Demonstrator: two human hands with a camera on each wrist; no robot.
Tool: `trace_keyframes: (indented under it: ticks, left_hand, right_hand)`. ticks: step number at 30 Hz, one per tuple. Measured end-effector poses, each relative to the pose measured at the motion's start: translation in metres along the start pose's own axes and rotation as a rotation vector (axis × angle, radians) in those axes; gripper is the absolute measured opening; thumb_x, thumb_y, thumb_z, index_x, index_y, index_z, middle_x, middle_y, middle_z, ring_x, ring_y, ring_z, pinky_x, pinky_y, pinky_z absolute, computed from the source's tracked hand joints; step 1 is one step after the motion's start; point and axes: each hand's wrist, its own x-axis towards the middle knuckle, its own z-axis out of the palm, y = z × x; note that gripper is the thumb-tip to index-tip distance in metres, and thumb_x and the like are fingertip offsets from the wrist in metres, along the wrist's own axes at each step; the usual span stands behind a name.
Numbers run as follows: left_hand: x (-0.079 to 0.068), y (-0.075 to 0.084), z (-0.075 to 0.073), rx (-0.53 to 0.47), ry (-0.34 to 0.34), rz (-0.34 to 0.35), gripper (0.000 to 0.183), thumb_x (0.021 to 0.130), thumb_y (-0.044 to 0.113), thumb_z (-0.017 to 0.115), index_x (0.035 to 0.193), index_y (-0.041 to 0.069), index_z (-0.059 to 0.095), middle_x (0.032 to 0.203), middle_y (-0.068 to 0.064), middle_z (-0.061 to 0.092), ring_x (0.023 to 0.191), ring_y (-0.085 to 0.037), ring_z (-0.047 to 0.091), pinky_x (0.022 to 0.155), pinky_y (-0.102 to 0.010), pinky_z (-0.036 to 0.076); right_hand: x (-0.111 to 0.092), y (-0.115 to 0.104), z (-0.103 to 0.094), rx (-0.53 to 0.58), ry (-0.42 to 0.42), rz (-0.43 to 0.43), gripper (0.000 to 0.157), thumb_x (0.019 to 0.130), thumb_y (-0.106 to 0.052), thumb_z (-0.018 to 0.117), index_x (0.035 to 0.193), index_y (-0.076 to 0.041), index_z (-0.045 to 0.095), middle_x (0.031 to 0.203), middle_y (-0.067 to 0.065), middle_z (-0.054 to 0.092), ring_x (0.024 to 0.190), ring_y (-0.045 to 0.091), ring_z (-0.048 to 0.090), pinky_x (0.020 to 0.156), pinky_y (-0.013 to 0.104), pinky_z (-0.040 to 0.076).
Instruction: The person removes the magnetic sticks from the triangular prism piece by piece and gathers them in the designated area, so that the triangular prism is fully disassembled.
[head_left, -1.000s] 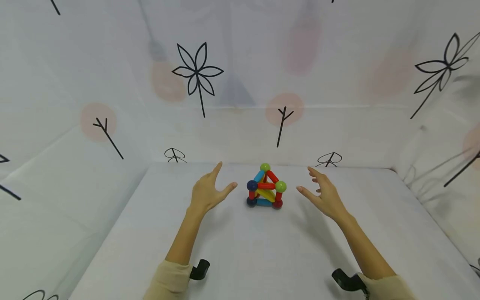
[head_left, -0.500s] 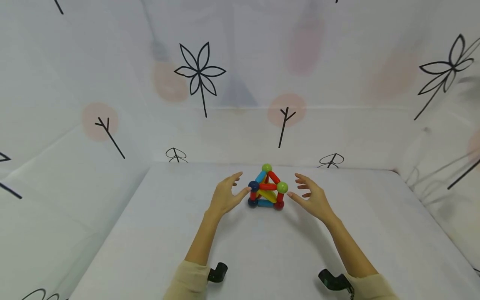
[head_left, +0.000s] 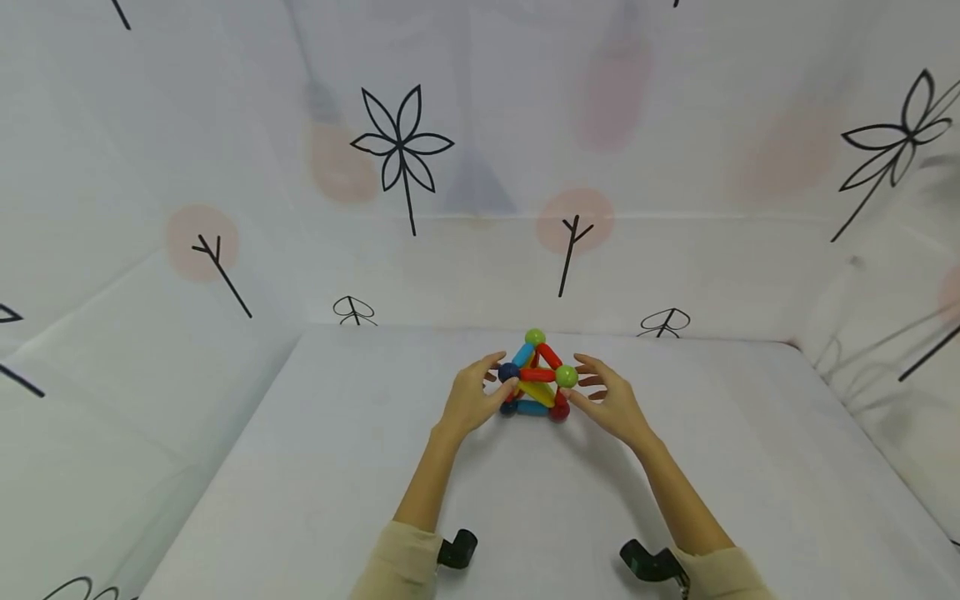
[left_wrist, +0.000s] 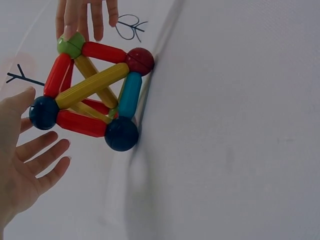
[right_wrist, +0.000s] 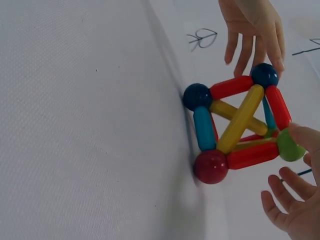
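Observation:
A ball-and-rod building toy (head_left: 537,376) stands on the table, a frame of coloured balls and red, blue and yellow rods. At its left side, my left hand (head_left: 471,396) has thumb and forefinger about the upper dark blue ball (left_wrist: 44,112). Opposite, my right hand (head_left: 611,406) has thumb and forefinger about a light green ball (right_wrist: 290,145). In both wrist views the other fingers are spread and off the toy. The forefinger tips are partly hidden behind the balls, so how firmly they press does not show.
The white table (head_left: 337,433) reaches back to an upright cloth (head_left: 480,267) printed with flowers and twigs. Similar cloth rises at both sides. A dark camera mount sticks out from each sleeve.
Both hands have moved inward from either side of the toy, and their thumbs and forefingers have come around the balls. The toy stays in its place on the table.

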Motion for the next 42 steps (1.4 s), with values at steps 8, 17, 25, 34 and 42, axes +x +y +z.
trace_keyframes:
  ticks: [8,17,25,34,42]
  left_hand:
    - [-0.004,-0.003,0.011,-0.064,0.043,0.040,0.044,0.089,0.019,0.063,0.123,-0.008,0.055,0.102,-0.018,0.066,0.083,-0.029,0.063,0.071,-0.044,0.054]
    - [-0.005,-0.004,0.019,-0.048,0.103,0.033,0.041,0.090,0.020,0.062,0.121,-0.007,0.057,0.108,-0.017,0.066,0.084,-0.025,0.062,0.070,-0.044,0.053]
    - [-0.004,-0.004,0.025,-0.036,0.140,0.041,0.037,0.088,0.016,0.063,0.120,-0.003,0.059,0.107,-0.015,0.066,0.081,-0.022,0.061,0.067,-0.041,0.054]
    - [-0.004,-0.004,0.026,-0.055,0.149,0.029,0.036,0.089,0.018,0.063,0.120,0.001,0.059,0.104,-0.013,0.068,0.080,-0.023,0.062,0.067,-0.042,0.053]
    - [-0.005,-0.003,0.025,-0.056,0.153,0.015,0.034,0.087,0.017,0.065,0.117,0.002,0.060,0.098,-0.012,0.069,0.079,-0.023,0.063,0.066,-0.042,0.053]
  right_hand:
    - [-0.002,0.000,0.006,0.006,0.011,-0.038,0.048,0.084,-0.010,0.070,0.128,0.001,0.052,0.107,0.020,0.062,0.091,0.036,0.061,0.072,0.041,0.055]
    - [-0.002,-0.001,0.009,0.000,0.043,-0.051,0.043,0.085,-0.006,0.067,0.124,0.003,0.054,0.101,0.018,0.063,0.088,0.032,0.062,0.069,0.022,0.052]
    - [-0.002,-0.001,0.010,-0.002,0.051,-0.062,0.043,0.084,-0.005,0.068,0.124,0.004,0.054,0.102,0.017,0.064,0.087,0.030,0.062,0.069,0.025,0.053]
    - [0.001,-0.003,0.011,-0.013,0.052,-0.087,0.040,0.084,-0.003,0.067,0.122,0.001,0.057,0.106,0.017,0.064,0.083,0.024,0.058,0.067,0.026,0.052]
    - [0.003,-0.008,0.011,-0.020,0.059,-0.085,0.036,0.083,0.000,0.068,0.117,0.005,0.060,0.102,0.018,0.064,0.079,0.023,0.056,0.067,0.026,0.051]
